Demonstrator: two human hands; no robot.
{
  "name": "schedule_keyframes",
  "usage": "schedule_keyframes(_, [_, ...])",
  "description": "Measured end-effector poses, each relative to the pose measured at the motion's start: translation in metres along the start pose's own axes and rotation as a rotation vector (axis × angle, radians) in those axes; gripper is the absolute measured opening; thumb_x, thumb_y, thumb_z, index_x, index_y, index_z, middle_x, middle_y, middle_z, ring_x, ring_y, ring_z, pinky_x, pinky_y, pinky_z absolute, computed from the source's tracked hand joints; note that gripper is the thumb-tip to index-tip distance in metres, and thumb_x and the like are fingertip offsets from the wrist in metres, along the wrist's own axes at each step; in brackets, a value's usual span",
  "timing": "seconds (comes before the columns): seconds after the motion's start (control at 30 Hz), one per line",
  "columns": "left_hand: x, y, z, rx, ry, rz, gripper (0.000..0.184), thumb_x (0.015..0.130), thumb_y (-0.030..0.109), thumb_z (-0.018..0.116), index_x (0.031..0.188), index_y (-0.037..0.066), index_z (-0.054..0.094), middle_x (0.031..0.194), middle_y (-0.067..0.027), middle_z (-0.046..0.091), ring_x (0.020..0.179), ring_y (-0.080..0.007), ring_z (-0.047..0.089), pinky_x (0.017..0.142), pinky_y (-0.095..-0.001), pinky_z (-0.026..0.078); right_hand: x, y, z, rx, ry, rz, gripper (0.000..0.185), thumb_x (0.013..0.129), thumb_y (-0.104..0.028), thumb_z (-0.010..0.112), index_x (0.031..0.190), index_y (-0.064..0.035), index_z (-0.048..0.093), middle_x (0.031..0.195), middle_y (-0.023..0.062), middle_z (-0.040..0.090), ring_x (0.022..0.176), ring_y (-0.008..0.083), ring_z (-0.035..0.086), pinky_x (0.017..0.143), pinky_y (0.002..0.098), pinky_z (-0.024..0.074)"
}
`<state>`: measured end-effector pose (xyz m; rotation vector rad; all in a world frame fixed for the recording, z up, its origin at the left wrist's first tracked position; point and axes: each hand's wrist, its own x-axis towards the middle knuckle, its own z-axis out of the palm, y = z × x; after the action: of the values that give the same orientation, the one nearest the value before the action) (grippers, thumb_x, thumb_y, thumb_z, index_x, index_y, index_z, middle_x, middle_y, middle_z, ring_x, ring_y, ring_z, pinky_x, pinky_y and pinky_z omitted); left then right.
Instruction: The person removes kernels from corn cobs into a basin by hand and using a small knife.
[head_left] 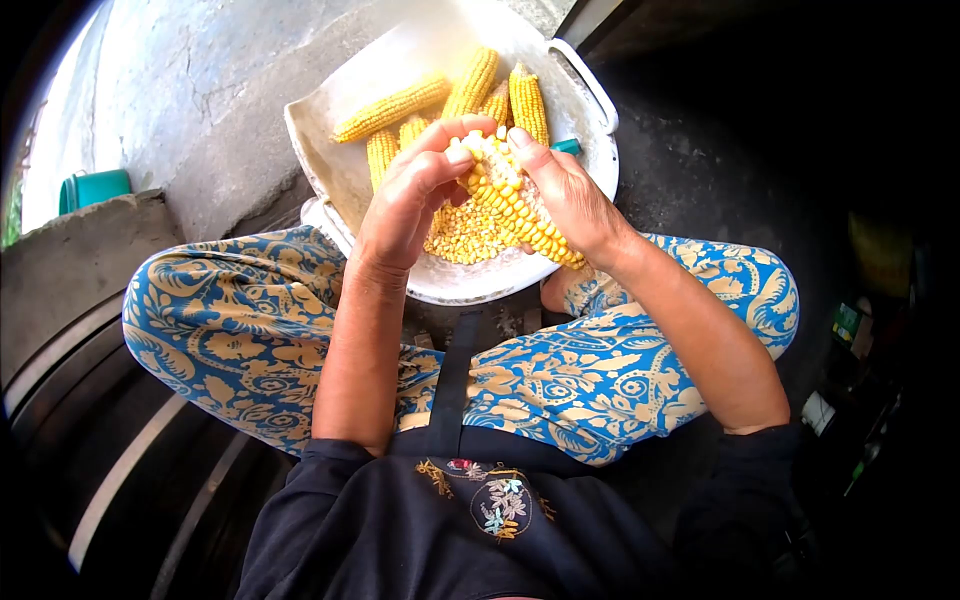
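Observation:
Above a white basin (455,288) I hold a yellow ear of corn (515,208), tilted, with part of its upper end stripped to the pale cob. My right hand (572,195) is wrapped round its right side, thumb near the top. My left hand (412,195) curls at its upper left, thumb and fingertips against the kernels. Beneath my hands, loose kernels (468,236) lie in the basin. Several whole ears (392,108) rest toward its far side, partly hidden by my left hand. A small teal piece (567,147) shows beside my right hand; its kind is unclear.
The basin stands between my crossed legs in patterned trousers (235,330) and has a side handle (590,88). At far left, a teal container (95,190) is behind a low concrete ledge (90,240). Dim, unclear items (848,325) lie at right.

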<state>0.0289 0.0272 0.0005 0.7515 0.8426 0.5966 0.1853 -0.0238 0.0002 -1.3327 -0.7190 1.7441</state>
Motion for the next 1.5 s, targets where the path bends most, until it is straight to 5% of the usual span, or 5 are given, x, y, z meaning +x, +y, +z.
schedule_keyframes(0.43, [0.0, -0.007, 0.003, 0.269, 0.02, -0.027, 0.011, 0.087, 0.019, 0.054, 0.09, 0.009, 0.055, 0.081, 0.005, 0.052, 0.074, -0.0038, 0.046, 0.068, -0.0186, 0.037, -0.008, 0.006, 0.001, -0.43, -0.1, -0.155, 0.059, 0.079, -0.052, 0.06, 0.099, 0.0034, 0.055, 0.09, 0.0139, 0.062, 0.085, 0.0187, 0.061, 0.075, 0.0301, 0.0477])
schedule_keyframes(0.67, [0.005, -0.016, 0.005, -0.015, 0.146, 0.024, 0.055, 0.087, 0.045, 0.051, 0.123, 0.004, 0.045, 0.114, -0.0085, 0.048, 0.09, -0.0153, 0.051, 0.077, -0.0304, 0.047, 0.002, -0.005, -0.006, -0.277, 0.072, -0.172, 0.058, 0.082, -0.049, 0.058, 0.109, 0.0019, 0.048, 0.099, 0.0157, 0.059, 0.095, 0.0197, 0.058, 0.081, 0.0318, 0.0461])
schedule_keyframes(0.8, [-0.004, -0.008, 0.018, 0.154, -0.137, -0.117, 0.079, 0.069, 0.031, 0.074, 0.129, 0.0, 0.034, 0.124, -0.0162, 0.043, 0.103, -0.0204, 0.051, 0.086, -0.034, 0.045, 0.006, -0.007, -0.01, -0.171, 0.18, -0.274, 0.053, 0.087, -0.046, 0.054, 0.11, 0.0009, 0.047, 0.103, 0.0147, 0.056, 0.095, 0.0197, 0.057, 0.08, 0.0312, 0.0459])
schedule_keyframes(1.1, [-0.006, -0.019, 0.028, 0.222, -0.07, -0.102, 0.056, 0.076, 0.014, 0.064, 0.123, 0.0, 0.038, 0.106, -0.0063, 0.054, 0.092, -0.0116, 0.053, 0.08, -0.026, 0.044, 0.006, -0.001, -0.01, -0.2, 0.138, -0.225, 0.044, 0.089, -0.038, 0.053, 0.105, 0.0022, 0.049, 0.094, 0.0144, 0.059, 0.088, 0.0196, 0.059, 0.076, 0.0309, 0.0474])
schedule_keyframes(1.5, [-0.046, 0.03, 0.015, 1.128, 0.037, -0.106, 0.052, 0.077, 0.027, 0.058, 0.114, -0.004, 0.037, 0.083, -0.0285, 0.06, 0.079, -0.0437, 0.06, 0.068, -0.0472, 0.047, -0.007, -0.018, 0.005, -0.041, -0.186, -0.098, 0.037, 0.085, -0.025, 0.061, 0.108, -0.0006, 0.047, 0.096, 0.0087, 0.057, 0.082, 0.0107, 0.057, 0.068, 0.0235, 0.0483])
